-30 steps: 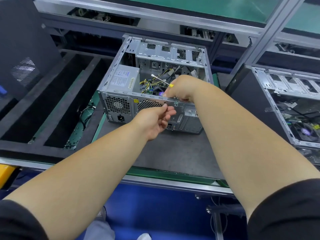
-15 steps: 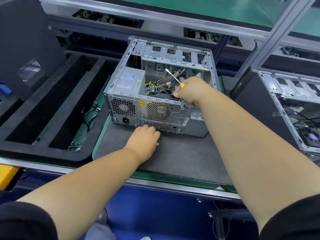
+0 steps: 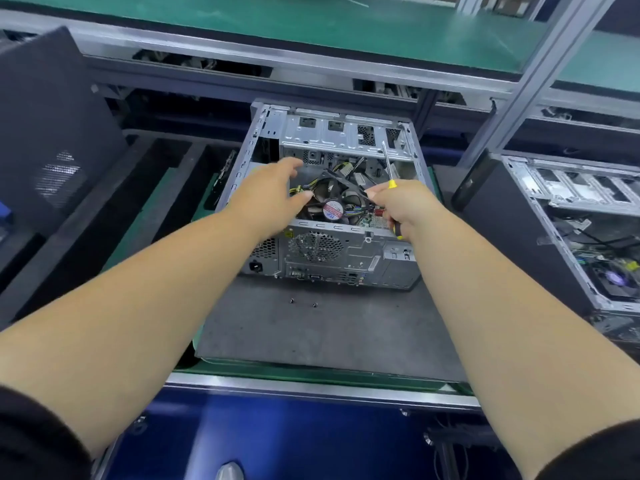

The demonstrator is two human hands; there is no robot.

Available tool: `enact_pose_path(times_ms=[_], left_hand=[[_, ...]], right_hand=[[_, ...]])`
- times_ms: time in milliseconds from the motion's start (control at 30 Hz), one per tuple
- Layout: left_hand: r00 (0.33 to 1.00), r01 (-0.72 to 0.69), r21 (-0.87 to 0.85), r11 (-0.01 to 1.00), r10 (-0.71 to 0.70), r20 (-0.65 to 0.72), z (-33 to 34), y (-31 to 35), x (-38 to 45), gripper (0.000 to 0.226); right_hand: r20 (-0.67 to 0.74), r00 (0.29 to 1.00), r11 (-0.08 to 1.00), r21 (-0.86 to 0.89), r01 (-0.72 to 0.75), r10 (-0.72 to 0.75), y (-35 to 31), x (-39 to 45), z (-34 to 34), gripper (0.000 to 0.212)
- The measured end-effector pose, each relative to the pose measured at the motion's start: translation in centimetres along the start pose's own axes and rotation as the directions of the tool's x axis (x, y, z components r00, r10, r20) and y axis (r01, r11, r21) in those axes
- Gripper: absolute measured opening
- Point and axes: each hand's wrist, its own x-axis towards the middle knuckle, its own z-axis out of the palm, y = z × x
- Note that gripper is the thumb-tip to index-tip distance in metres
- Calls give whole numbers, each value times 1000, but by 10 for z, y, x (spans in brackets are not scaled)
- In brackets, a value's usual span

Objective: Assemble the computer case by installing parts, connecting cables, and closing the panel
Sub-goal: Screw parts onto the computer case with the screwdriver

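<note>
Overhead: open grey sheet-metal computer case on dark mat, perforated rear facing the camera, long axis running away. Left hand spread wide above its interior beside black round fan; right hand gripping yellow-handled screwdriver, steel shaft pointing up-away.

Two screws lie on the mat before the computer case, fan inside
</note>
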Motion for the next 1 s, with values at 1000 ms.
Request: enact_pose_path(times_ms=[1000], left_hand=[[825, -424, 81, 902, 348, 444, -4, -7, 40, 23]], right_hand=[[285, 953, 815, -527, 243, -100, -8, 4, 3, 5]])
